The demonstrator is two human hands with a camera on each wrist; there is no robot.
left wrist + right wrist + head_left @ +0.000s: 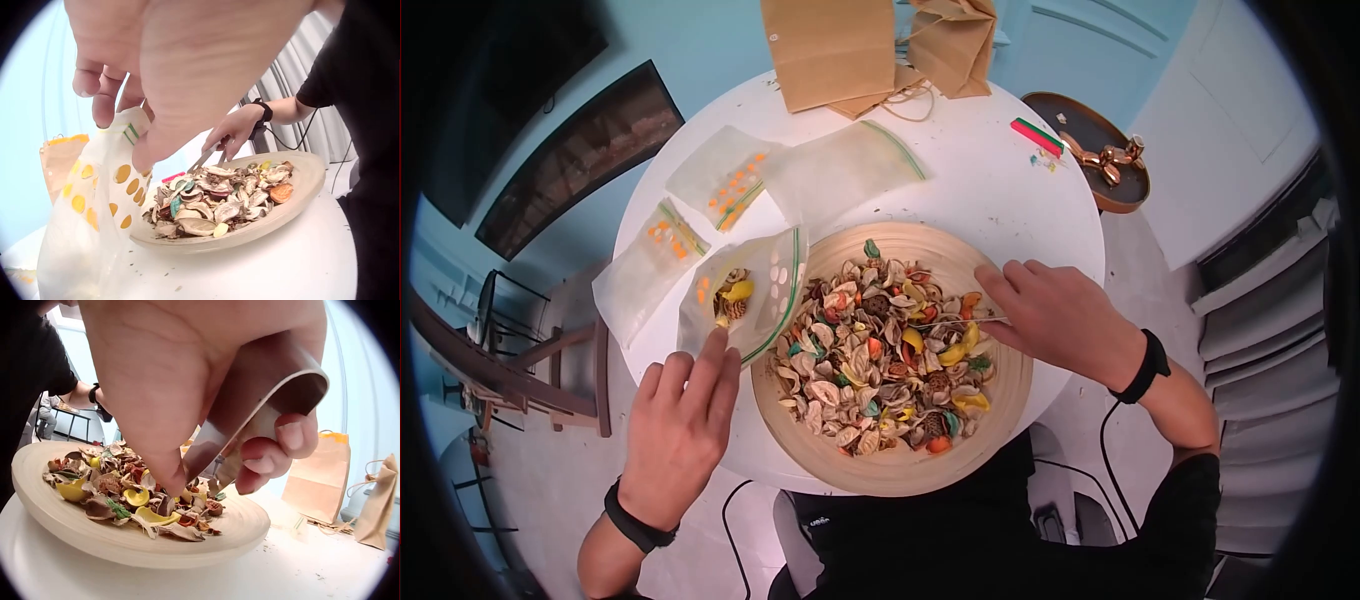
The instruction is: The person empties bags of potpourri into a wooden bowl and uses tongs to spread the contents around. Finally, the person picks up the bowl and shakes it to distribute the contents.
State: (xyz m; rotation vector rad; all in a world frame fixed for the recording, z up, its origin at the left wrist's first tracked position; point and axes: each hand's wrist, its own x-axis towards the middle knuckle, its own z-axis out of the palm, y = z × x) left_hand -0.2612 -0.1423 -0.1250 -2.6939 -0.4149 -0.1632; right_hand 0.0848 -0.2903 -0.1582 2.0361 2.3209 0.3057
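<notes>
Tongs [244, 394]: clamped in right hand [1055, 315] above wooden dish [1002, 412]; probably springy, best squeezed mid-arm | Bag [764, 302]: just beside dish, mouth pinched by left hand [680, 420]; limp, rim-held | Dried petals [880, 350]: in dish; likely light, brittle, to be nipped gently

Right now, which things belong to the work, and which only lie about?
In use: metal tongs, round dish, dried petals, plastic bag at the left hand.

Probably lying about: brown paper bags, red-and-green item, dark tray with shiny ornament, other plastic bags, perhaps spares.
</notes>
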